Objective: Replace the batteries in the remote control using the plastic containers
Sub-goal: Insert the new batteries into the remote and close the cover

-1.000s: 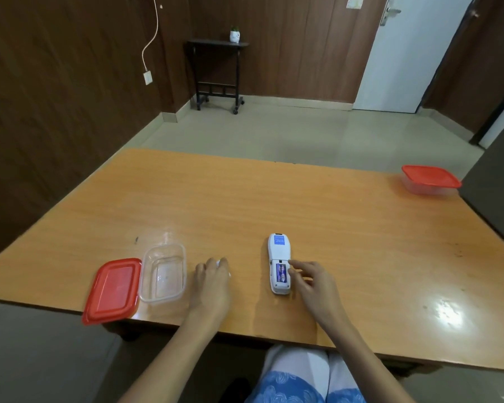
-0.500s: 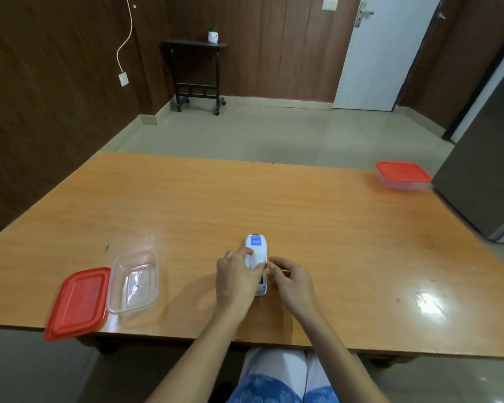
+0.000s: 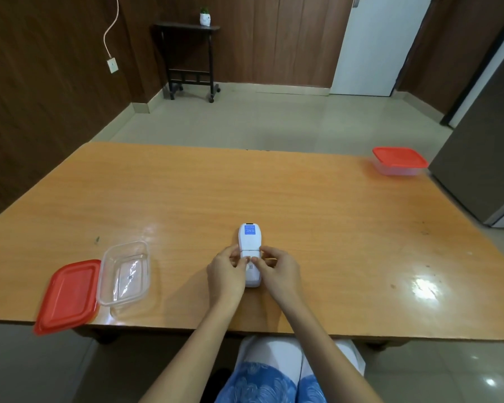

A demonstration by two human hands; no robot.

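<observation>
A white remote control (image 3: 249, 241) lies face down on the wooden table (image 3: 303, 199), its blue label at the far end. The battery cover sits over the compartment, so no batteries show. My left hand (image 3: 226, 273) holds the remote's left side and my right hand (image 3: 277, 271) holds its right side; fingertips of both press on the cover near its seam. A clear open container (image 3: 125, 273) stands at the front left and looks empty, with its red lid (image 3: 69, 296) beside it, overhanging the table edge.
A second container with its red lid on (image 3: 399, 161) stands at the table's far right corner. A grey cabinet (image 3: 483, 158) borders the table's right side. A small black side table with a potted plant (image 3: 189, 56) stands by the far wall.
My left hand moved from near the clear container to the remote. The battery compartment, open a second ago with a battery showing, is now covered. Both hands now hold the remote.
</observation>
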